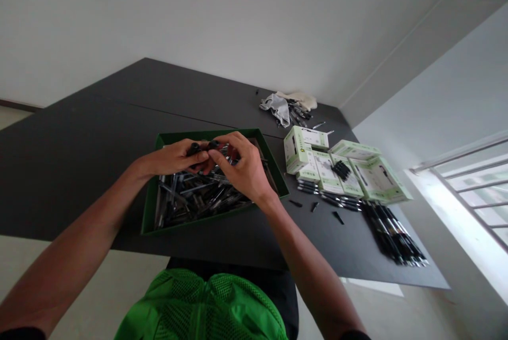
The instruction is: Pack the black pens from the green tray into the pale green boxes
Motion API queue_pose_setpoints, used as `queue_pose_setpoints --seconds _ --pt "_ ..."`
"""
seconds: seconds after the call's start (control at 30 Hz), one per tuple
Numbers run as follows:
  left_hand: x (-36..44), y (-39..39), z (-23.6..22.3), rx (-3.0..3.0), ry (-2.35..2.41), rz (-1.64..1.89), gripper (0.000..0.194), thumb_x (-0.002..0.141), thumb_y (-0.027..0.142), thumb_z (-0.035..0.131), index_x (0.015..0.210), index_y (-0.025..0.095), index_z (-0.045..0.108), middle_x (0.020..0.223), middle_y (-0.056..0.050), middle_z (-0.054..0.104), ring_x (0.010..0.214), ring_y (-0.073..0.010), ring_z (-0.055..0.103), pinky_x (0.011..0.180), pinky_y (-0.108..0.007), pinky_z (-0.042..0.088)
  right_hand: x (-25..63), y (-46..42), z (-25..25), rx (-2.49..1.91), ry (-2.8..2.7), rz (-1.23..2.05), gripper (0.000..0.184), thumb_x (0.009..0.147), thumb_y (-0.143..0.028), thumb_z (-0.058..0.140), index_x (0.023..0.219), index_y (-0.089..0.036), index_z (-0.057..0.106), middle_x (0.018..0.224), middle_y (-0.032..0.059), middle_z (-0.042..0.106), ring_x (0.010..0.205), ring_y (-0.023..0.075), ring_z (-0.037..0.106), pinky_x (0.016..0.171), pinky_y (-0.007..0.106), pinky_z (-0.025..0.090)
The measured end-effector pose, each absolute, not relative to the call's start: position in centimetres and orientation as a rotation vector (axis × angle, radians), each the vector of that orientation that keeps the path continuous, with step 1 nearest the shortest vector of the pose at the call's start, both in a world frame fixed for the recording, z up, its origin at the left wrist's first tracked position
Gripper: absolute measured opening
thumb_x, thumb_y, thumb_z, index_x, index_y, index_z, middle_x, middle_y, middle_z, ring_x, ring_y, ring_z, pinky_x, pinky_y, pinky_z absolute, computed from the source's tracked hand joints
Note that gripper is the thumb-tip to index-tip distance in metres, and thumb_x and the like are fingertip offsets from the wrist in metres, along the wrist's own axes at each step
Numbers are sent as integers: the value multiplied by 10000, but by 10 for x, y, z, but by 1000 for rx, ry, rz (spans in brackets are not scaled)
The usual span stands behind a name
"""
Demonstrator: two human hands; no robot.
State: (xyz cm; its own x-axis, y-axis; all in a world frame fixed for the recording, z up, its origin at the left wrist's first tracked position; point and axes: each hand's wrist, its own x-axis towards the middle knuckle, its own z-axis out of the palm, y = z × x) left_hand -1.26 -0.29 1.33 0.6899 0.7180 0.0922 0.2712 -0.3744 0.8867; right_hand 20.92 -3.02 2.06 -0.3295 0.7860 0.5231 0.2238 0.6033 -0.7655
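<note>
My left hand (pixel 180 156) and my right hand (pixel 243 164) meet above a green box (pixel 149 213) full of loose pens (pixel 198 197). The fingers of my left hand are closed on a pen, whose dark rounded end (pixel 193 148) sticks up past the thumb. In my right hand, thumb and fingers pinch another pen, with its black end (pixel 213 145) showing beside the left fingertips. The two thumbs nearly touch. Most of both pens is hidden by my fingers.
White and green cardboard boxes (pixel 297 150) stand right of the green box, one open (pixel 375 173). Black pens lie in rows (pixel 340 201) and a bundle (pixel 392 234) near the right edge. Small black pieces (pixel 338 217) lie nearby. A grey cloth (pixel 275 107) rests at the back.
</note>
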Motion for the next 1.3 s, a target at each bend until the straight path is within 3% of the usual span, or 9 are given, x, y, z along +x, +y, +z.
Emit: queue_pose_setpoints --seconds 0.1,0.2,0.27,0.43,0.53,0.63,0.8,1.1,1.3 --pt "-9 -3 15 1902 752 630 474 1042 616 550 1018 166 697 783 -63 712 585 -139 583 506 -216 473 224 -41 26 -758 -1752 858 184 988 -417 661 1078 -255 657 1052 38 726 906 181 671 857 352 571" --pt "-8 -3 14 1870 741 683 443 1072 578 524 1135 157 647 809 -61 709 592 -132 557 515 -219 462 256 -49 27 -732 -1543 976 237 998 -489 624 1085 -268 625 992 33 697 840 175 645 762 335 567" --pt "-9 -2 12 1863 716 688 427 1084 559 513 1102 149 633 797 -54 692 597 -126 540 529 -221 463 288 -50 25 -759 -1401 956 218 998 -482 589 1041 -270 615 864 9 604 748 161 560 652 304 500" --pt "-10 0 7 1868 721 667 418 1089 546 510 1071 142 615 751 -29 648 610 -125 532 545 -220 462 384 -50 9 -1086 -1274 718 224 995 -474 482 1036 -276 578 728 -45 332 619 156 360 578 296 345" --pt "-10 1 7 1864 731 665 409 1084 543 523 1052 145 615 731 -13 619 600 -119 521 540 -213 452 437 -55 -3 -1367 -1302 454 249 991 -479 478 1101 -273 564 753 -25 438 683 179 455 655 322 395" --pt "-11 1 5 1871 722 669 383 1090 515 526 1048 145 618 731 -11 610 599 -116 515 537 -205 447 477 -60 -15 -1668 -1446 75 353 1025 -472 402 1147 -238 636 915 72 624 898 254 591 864 417 461" --pt "-11 2 4 1852 744 663 367 1085 510 530 1033 157 617 727 -7 593 587 -120 503 514 -209 432 515 -61 -40 -1843 -1776 -172 495 1008 -505 397 1164 -182 739 1098 183 670 1053 347 622 942 509 444" --pt "-10 2 6 1855 752 665 387 1074 545 541 999 172 611 714 -4 579 580 -122 492 511 -220 432 534 -55 -61 -1961 -1890 -127 455 985 -590 537 1207 -260 757 1024 90 746 1019 322 631 953 491 342" --pt "-10 2 6 1864 751 670 411 1072 563 545 990 164 598 716 4 568 589 -110 490 528 -208 431 539 -55 -58 -1961 -1912 -125 457 985 -620 527 1078 -272 809 1041 86 770 961 304 628 930 476 331"
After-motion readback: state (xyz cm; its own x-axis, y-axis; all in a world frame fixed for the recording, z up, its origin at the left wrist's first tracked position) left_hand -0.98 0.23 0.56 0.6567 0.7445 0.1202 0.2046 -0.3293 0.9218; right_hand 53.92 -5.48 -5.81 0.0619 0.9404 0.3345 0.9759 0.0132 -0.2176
